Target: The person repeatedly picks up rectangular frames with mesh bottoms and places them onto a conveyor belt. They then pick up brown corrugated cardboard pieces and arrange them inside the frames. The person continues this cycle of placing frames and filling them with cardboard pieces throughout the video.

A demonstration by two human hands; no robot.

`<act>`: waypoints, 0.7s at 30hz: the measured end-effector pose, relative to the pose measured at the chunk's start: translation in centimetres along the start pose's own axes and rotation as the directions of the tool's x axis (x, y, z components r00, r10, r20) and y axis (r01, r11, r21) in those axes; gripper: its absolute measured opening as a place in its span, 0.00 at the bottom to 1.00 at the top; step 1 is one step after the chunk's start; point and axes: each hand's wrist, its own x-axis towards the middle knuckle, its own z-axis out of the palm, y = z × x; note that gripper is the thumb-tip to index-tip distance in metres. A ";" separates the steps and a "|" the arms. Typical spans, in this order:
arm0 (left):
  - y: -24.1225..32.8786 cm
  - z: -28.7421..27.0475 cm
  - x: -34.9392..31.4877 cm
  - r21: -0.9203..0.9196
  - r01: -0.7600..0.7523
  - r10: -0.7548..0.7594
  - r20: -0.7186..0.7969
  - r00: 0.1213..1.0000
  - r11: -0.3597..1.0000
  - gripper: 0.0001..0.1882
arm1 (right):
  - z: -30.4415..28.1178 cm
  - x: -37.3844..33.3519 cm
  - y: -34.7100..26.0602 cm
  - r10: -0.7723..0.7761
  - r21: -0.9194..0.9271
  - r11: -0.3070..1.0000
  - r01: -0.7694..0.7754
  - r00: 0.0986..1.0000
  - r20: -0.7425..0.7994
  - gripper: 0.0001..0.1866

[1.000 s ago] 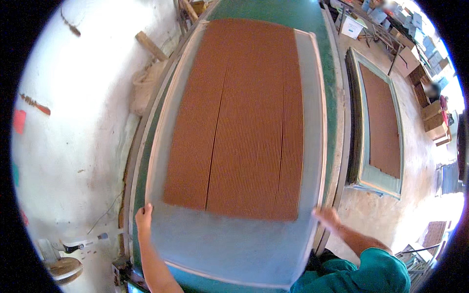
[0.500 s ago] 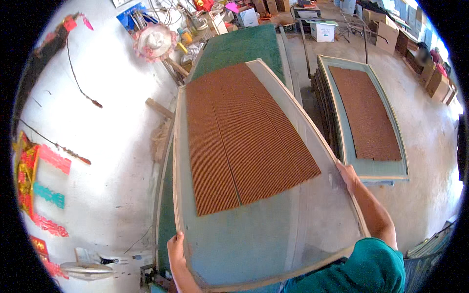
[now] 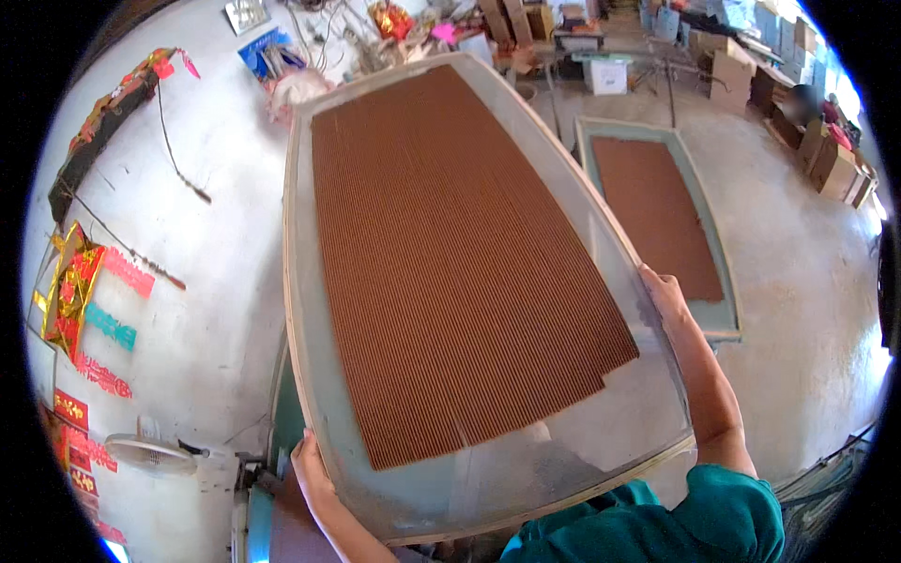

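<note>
On the far left, red and gold decorations [image 3: 73, 296] hang on a white wall [image 3: 225, 310], with a round fan [image 3: 150, 450] nearer. A strip of green surface [image 3: 286, 413] shows beside the left edge of the framed screen [image 3: 313, 310]. The left hand [image 3: 314, 469] grips that edge close to the near end, thumb along the rim; its other fingers are mostly hidden. The screen is held up in front of the person, its pale frame around a translucent mesh. A brown ribbed sheet [image 3: 450, 281] lies across the mesh, a short slit and a stepped corner in its near edge. The right hand [image 3: 664, 293] has its fingers closed on the frame's right edge, farther along than the left hand; a green sleeve [image 3: 732, 511] lies nearer. Farther right, a second frame [image 3: 715, 317] bears another brown sheet [image 3: 662, 225]. Cardboard boxes [image 3: 831, 174] stand at the far right.
</note>
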 end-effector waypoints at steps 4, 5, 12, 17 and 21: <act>1.4 5.1 -1.5 -0.064 0.001 -0.006 -0.088 0.996 0.998 0.20 | -3.5 1.9 -1.3 0.013 0.056 0.998 -0.011 0.999 -0.049 0.23; 1.7 7.3 -1.6 -0.031 0.012 -0.014 -0.070 0.997 0.999 0.20 | -5.7 2.2 -0.3 0.063 0.075 0.996 -0.055 0.992 -0.106 0.24; 1.7 24.6 2.1 0.033 0.030 -0.034 0.130 0.991 0.999 0.20 | -16.5 12.6 3.2 0.055 0.080 0.996 -0.042 0.984 -0.170 0.25; 2.0 43.4 6.5 0.007 0.137 -0.131 0.338 0.932 0.991 0.22 | -27.2 22.3 1.9 0.121 -0.060 0.985 -0.161 0.898 -0.424 0.25; 1.3 58.6 8.9 0.150 0.154 -0.202 0.392 0.898 0.977 0.21 | -35.7 28.9 -0.1 0.258 0.049 0.963 -0.266 0.852 -0.455 0.23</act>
